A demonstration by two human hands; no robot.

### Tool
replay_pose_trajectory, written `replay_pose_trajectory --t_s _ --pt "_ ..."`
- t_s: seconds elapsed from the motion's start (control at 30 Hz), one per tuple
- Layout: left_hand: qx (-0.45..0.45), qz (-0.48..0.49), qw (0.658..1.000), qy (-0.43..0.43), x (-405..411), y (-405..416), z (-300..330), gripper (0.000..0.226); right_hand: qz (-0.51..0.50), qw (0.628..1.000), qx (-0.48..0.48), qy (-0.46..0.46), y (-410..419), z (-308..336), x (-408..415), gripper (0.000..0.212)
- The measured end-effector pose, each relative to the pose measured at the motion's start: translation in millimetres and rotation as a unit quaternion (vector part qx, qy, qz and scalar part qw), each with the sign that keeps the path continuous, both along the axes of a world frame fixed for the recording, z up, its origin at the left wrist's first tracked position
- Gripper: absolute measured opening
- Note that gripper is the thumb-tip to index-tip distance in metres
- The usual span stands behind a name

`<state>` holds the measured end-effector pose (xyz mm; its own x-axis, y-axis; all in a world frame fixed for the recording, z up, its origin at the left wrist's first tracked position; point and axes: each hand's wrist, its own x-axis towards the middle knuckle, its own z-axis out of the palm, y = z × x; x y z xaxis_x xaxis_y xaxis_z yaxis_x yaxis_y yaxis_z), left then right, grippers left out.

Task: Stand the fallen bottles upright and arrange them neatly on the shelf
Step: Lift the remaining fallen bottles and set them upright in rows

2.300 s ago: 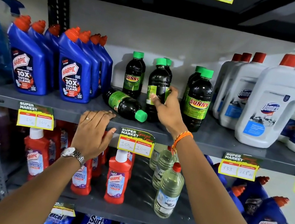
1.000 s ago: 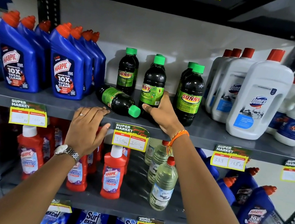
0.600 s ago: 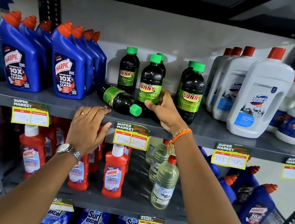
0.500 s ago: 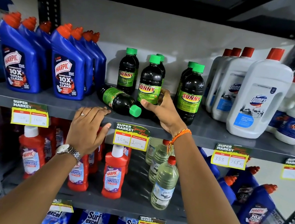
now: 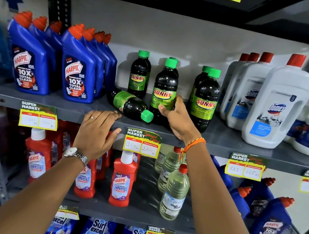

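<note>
On the grey metal shelf (image 5: 227,138), middle tier of the rack, stock runs left to right: blue Harpic bottles (image 5: 74,77), dark green-capped Sunny bottles, white Domex bottles (image 5: 277,109).

Sunny group, noted:
- Right column of upright pair (image 5: 206,103): standing, label forward.
- Back-left upright bottle (image 5: 139,75): standing near the wall.
- Centre bottle (image 5: 164,92): upright, base on the shelf, label forward. About two seconds ago its label was turned off to one side; since then it has been rotated and nudged left, so it now faces front and stands just beside the fallen one.
- Fallen bottle (image 5: 131,104): on its side, green cap toward the shelf edge, base toward the Harpic row. Position unchanged across the interval.

Hands:
- Right hand (image 5: 178,116): fingers curled round the lower body of the centre bottle, thumb on the label; a wrapping hold, not a pinch. Fingers behind the bottle are hidden.
- Left hand (image 5: 98,130): laid flat over the front lip of the shelf, fingers spread and resting, holding nothing; fingertips near the fallen bottle but apart from it. Has not moved.

Judgement: centre bottle is squared up; one bottle left to stand. Likely next move is the fallen bottle. Risk: round body lying near the edge could roll off if bumped.
</note>
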<state>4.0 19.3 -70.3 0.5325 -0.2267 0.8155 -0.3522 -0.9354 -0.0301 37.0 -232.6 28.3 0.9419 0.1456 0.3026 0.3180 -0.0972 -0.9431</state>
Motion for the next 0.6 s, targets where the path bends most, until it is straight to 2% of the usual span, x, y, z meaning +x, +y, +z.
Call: replay_pose_trajectory --t_s 0.17,0.23,0.3,0.37,0.47,0.6 --pt "0.001 -0.003 1.0 0.024 -5.0 -0.8 4.9 0.047 -0.041 0.999 -0.007 -0.001 2.5 6.2 -14.8 0.059" --pt "-0.004 -0.019 0.999 0.04 -9.2 1.3 7.5 0.048 -0.114 0.991 -0.073 -0.012 3.6 11.5 -27.9 0.064" --pt "-0.006 -0.043 0.998 0.05 -13.3 7.6 10.2 0.05 -0.209 0.962 -0.169 -0.053 5.6 11.7 -42.9 0.069" --pt "-0.021 -0.043 0.997 0.053 -17.0 16.7 13.6 0.05 -0.263 0.937 -0.203 -0.111 10.8 9.6 -61.2 0.064" --pt "-0.052 0.0 0.997 0.054 -23.2 34.6 16.1 0.05 -0.259 0.928 -0.227 -0.141 28.1 8.4 -81.3 0.05" --pt "-0.02 0.018 0.996 0.083 -20.9 47.7 14.6 0.052 -0.263 0.907 -0.305 -0.121 52.7 4.3 -81.5 0.052"
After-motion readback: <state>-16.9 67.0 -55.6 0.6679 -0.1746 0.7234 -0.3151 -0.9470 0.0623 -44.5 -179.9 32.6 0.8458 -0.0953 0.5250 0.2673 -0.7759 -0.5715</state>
